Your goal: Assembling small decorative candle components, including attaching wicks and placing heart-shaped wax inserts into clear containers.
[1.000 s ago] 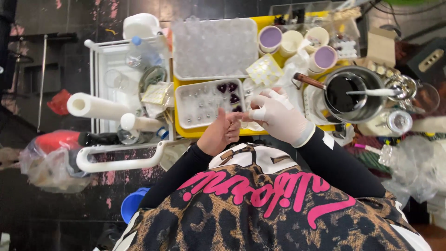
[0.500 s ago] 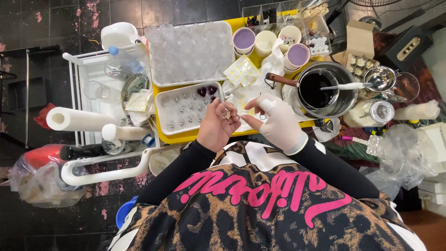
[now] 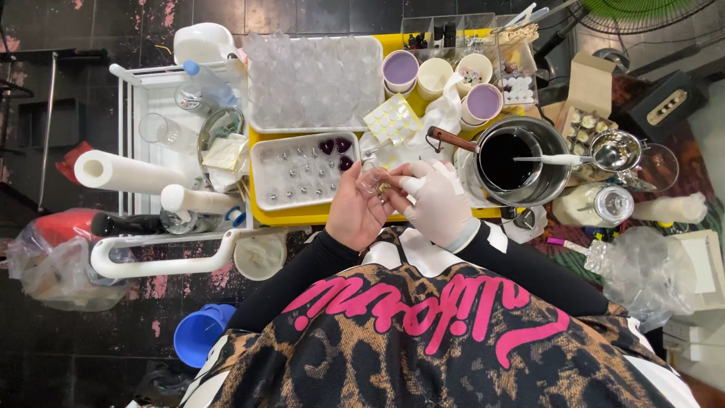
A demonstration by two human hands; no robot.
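Holds a small clear cup (image 3: 372, 180) in the bare left hand (image 3: 355, 213), fingers closed narrowly round its rim, just past the near right corner of the white mould tray (image 3: 281, 175). Brings the gloved right hand (image 3: 439, 208) in against it, fingers (image 3: 411, 183) pinched close on something too small to make out. Keeps both hands touching over the near edge of the yellow desk (image 3: 302, 217), probably to steady the fine work at the cup's mouth. Keeps the tray within easy reach to the left, with three dark purple heart shapes (image 3: 336, 145) already sitting in its far right corner. Leaves the pot of dark liquid (image 3: 507, 159) just to the right, a ladle (image 3: 563, 159) resting across its rim.

Compared with a second ago, shows much the same two-handed pinch beside the tray. Shows the cup more plainly between the fingers now. Leaves tray, pot and ladle where they were.
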